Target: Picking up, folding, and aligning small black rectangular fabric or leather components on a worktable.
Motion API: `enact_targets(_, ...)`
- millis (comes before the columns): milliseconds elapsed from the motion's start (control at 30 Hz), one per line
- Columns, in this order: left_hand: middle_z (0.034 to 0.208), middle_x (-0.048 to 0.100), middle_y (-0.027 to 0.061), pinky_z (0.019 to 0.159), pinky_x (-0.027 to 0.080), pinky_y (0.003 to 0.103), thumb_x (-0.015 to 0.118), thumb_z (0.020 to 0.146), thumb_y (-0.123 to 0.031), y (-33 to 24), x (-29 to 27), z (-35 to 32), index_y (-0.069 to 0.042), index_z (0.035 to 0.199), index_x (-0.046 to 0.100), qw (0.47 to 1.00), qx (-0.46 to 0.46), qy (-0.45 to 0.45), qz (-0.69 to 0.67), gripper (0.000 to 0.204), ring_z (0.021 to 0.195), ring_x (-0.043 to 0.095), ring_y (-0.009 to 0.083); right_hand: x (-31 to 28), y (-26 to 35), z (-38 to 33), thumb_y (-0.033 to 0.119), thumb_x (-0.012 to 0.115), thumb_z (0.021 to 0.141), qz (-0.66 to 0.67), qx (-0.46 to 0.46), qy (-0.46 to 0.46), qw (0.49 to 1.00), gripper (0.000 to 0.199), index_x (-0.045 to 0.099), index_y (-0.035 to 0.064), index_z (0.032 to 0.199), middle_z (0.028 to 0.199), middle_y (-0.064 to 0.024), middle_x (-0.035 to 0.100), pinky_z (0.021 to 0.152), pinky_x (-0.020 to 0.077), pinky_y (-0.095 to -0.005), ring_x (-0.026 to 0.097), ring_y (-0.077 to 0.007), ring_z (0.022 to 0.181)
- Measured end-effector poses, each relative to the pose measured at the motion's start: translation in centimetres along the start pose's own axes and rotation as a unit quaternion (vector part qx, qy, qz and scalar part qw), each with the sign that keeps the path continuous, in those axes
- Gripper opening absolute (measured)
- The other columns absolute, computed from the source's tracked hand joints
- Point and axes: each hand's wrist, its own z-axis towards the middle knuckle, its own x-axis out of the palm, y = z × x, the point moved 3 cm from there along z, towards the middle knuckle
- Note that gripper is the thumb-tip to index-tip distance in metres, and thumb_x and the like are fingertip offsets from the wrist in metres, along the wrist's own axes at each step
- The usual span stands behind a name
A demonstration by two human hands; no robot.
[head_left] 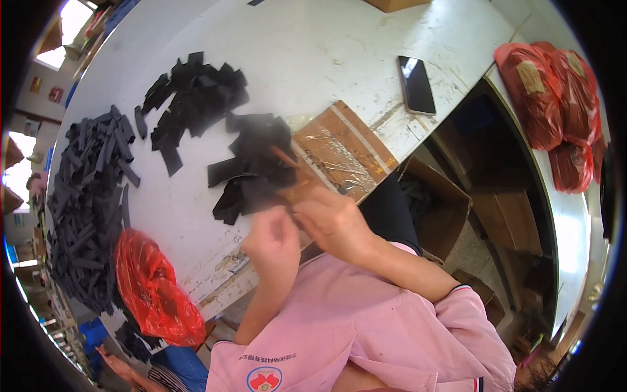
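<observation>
Both hands meet at the table (196, 215) edge, blurred. The left hand (271, 238) is curled on a black piece (251, 193) beside the pile; the right hand (333, 222) pinches a thin stick (287, 160). I'd press the piece flat on the brown board (346, 153) and work slowly.

A dark-screened phone (417, 84) lies flat on the white table (313, 46), red bags (555, 104) with tan labels lie well right of it, another red bag (153, 291) sits at the table's near-left edge.
</observation>
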Motion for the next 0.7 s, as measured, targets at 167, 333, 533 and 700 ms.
enact_targets(167, 0.058, 0.050, 0.0027, 0.039, 0.030, 0.017, 0.055, 0.071, 0.007, 1.8, 0.8, 1.3, -0.001, 0.076, 0.048, 0.886, -0.276, -0.006, -0.373, 0.012, 0.040, 0.039, 0.0052, 0.6, -0.6, 0.0, 0.005, 0.059, 0.060, -0.132, 0.012, -0.028, 0.991, 0.013, 0.047, 0.0040, 0.066, 0.067, -0.0090, 0.044, 0.050, 0.0442, -0.0340, 0.052, -0.0249, 0.065)
enact_targets(333, 0.060, 0.043, 0.0003, 0.037, 0.021, 0.016, 0.046, 0.070, 0.006, 0.8, 1.0, 2.1, 0.000, 0.083, 0.046, 0.735, -0.276, 0.161, -0.599, 0.015, 0.038, 0.026, 0.0022, 0.6, -2.2, 0.2, 0.001, 0.057, 0.063, 0.061, 0.062, -0.071, 0.994, 0.008, 0.057, 0.0003, 0.071, 0.070, -0.0111, 0.050, 0.052, 0.0438, -0.0309, 0.054, -0.0244, 0.067)
enact_targets(533, 0.072, 0.047, 0.0021, 0.040, 0.030, 0.016, 0.044, 0.066, 0.011, 0.5, 0.7, 2.2, 0.001, 0.084, 0.048, 0.923, -0.180, -0.002, -0.341, 0.021, 0.048, 0.037, 0.0031, 1.2, -2.9, -0.7, 0.009, 0.061, 0.075, 0.557, 0.370, 0.101, 0.737, 0.005, 0.060, 0.0059, 0.072, 0.058, 0.0045, 0.048, 0.046, 0.0338, -0.0179, 0.044, -0.0057, 0.051)
enact_targets(700, 0.079, 0.058, 0.0079, 0.046, 0.037, 0.015, 0.046, 0.066, 0.013, -0.5, 0.5, 1.4, 0.004, 0.091, 0.051, 0.972, -0.051, -0.091, -0.212, 0.027, 0.057, 0.049, 0.0049, 1.0, -1.7, 0.2, 0.015, 0.057, 0.081, 0.567, 0.315, 0.131, 0.750, 0.013, 0.054, 0.0056, 0.072, 0.059, 0.0039, 0.047, 0.042, 0.0294, -0.0186, 0.038, -0.0028, 0.049)
